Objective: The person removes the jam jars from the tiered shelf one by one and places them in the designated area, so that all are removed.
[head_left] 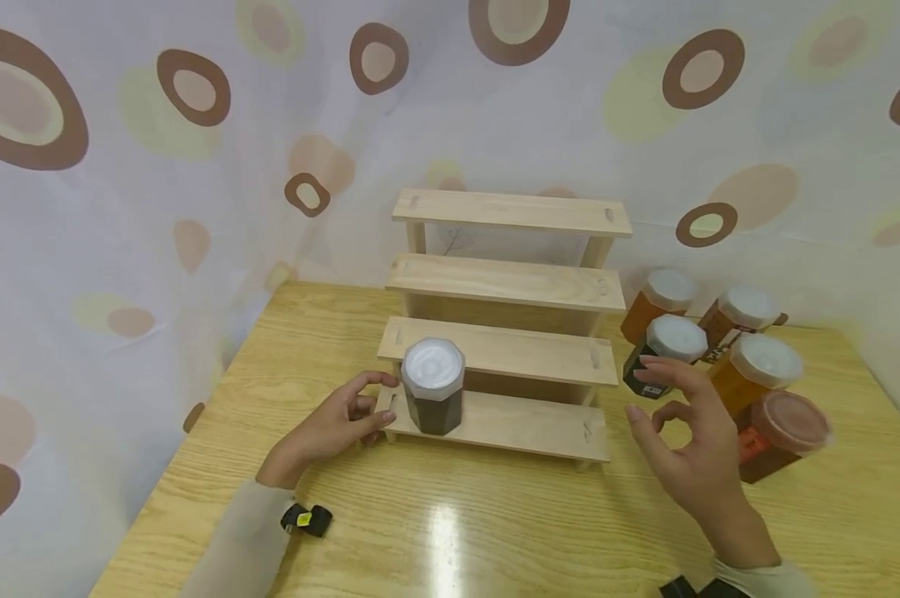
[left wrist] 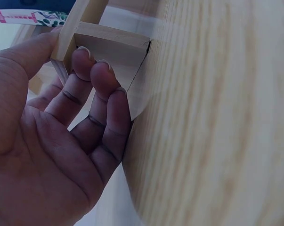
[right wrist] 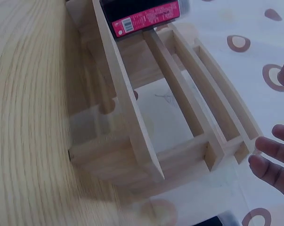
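A stepped wooden rack [head_left: 495, 352] with several shelves stands on the table. On the left part of its lowest shelf sits a dark jar with a white lid [head_left: 435, 386], its pink label visible in the right wrist view. My left hand [head_left: 349, 415] grips the left end of that lowest shelf, thumb at the front, other fingers curled below. Right of the rack, my right hand [head_left: 692, 444] hovers with thumb and forefinger apart and holds nothing. Just beyond its fingertips is another dark jar with a white lid [head_left: 674, 339].
Behind and beside my right hand stand an orange jar [head_left: 756, 374], a red-brown jar [head_left: 786, 432], an amber jar [head_left: 659, 299] and a brown jar [head_left: 737, 316]. A patterned cloth [head_left: 457, 108] hangs behind the wood-grain table [head_left: 495, 523].
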A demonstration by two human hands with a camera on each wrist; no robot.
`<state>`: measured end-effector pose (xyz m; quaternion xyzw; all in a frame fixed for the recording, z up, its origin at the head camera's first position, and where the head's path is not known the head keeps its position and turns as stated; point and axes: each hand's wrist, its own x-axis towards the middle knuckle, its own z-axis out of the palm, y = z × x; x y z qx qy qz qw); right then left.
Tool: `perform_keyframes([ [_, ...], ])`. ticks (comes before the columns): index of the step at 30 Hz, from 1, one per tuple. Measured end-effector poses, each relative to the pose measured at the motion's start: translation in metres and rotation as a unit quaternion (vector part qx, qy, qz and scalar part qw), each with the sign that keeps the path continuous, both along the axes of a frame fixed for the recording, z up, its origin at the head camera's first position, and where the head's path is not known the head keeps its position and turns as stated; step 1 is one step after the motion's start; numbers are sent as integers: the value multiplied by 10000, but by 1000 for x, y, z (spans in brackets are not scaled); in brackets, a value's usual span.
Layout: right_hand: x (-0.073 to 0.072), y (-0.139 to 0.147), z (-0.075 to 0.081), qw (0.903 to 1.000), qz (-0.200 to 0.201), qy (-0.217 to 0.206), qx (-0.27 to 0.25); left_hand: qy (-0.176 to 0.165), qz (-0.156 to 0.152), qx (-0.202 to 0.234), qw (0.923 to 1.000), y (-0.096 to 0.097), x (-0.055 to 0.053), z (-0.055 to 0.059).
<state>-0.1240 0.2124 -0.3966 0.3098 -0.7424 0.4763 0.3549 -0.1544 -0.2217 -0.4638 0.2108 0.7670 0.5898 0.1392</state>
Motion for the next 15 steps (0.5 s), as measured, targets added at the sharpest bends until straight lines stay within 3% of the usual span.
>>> perform_keyframes([
  [15,-8,-33,-1,9986,524,-72,-5,-7,12,-86,10000,1,0,1],
])
